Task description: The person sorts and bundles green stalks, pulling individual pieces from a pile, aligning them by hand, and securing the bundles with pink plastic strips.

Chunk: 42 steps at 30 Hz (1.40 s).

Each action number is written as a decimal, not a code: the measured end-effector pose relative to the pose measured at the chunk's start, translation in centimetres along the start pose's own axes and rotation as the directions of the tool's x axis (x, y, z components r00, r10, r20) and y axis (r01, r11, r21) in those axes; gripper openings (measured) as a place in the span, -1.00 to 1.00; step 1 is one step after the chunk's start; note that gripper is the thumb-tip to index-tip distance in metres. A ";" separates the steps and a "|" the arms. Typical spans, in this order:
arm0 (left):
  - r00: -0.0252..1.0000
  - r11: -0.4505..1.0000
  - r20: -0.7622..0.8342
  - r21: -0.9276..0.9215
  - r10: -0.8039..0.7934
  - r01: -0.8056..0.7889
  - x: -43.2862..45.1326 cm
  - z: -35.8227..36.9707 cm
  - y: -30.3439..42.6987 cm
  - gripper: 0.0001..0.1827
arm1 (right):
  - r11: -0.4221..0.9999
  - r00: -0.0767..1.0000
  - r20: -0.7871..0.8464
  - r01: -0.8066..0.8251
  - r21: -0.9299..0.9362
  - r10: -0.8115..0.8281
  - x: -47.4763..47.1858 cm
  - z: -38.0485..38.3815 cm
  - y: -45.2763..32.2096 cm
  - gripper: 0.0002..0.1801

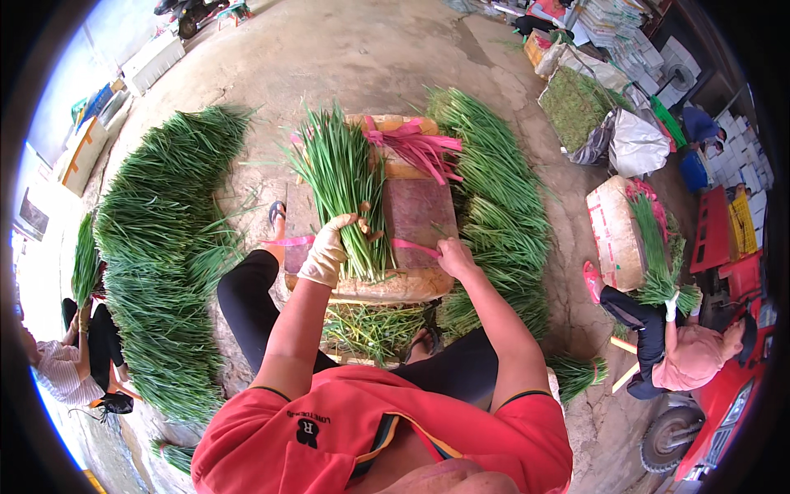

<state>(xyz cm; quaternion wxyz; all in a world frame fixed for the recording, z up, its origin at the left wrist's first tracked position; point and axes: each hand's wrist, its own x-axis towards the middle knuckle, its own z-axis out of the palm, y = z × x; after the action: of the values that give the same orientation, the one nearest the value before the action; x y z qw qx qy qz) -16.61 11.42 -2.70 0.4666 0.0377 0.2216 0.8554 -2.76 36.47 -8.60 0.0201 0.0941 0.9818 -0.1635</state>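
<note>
A bunch of long green leafy stalks, perhaps garlic chives, lies on a taped box with a board on top between my knees. My left hand, in a pale glove with tan fingertips showing, is closed around the lower part of the bunch. A pink tie strip passes beneath the bunch and comes out on both sides. Its right end is pinched in my bare right hand. A bundle of pink strips rests at the box's far end.
Long piles of green stalks lie at the left and right. Trimmings sit below the box. A co-worker handles stalks at the right beside another box; another person sits at the left. A red vehicle stands lower right.
</note>
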 end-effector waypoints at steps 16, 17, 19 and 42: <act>0.973 0.994 -0.209 0.024 -0.100 0.107 -1.7 -3.7 1.0 -0.65 | 0.964 0.979 -0.141 -0.175 -0.198 0.149 1.5 -1.1 -1.9 -0.78; 0.986 0.997 -0.161 0.045 -0.048 0.056 -2.6 -2.7 1.8 -0.62 | 0.976 0.967 -0.217 -0.165 -0.142 0.132 1.2 -1.3 -3.4 -0.78; 0.987 0.997 -0.150 0.062 0.054 -0.045 -4.1 -1.8 3.2 -0.57 | 0.990 0.923 -0.369 -0.133 -0.039 0.109 1.0 -1.2 -5.3 -0.78; 0.977 0.993 -0.215 -0.113 0.009 -0.034 -5.2 -5.9 -1.2 -0.68 | 0.981 0.961 -0.259 0.137 0.136 -0.099 8.5 4.8 -15.4 -0.85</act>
<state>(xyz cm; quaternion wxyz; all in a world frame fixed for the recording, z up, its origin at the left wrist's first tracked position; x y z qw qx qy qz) -14.34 5.67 -7.77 0.4323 -0.0794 0.2202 0.8708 -14.00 22.10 -8.80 -0.1212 0.0565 0.9650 -0.2256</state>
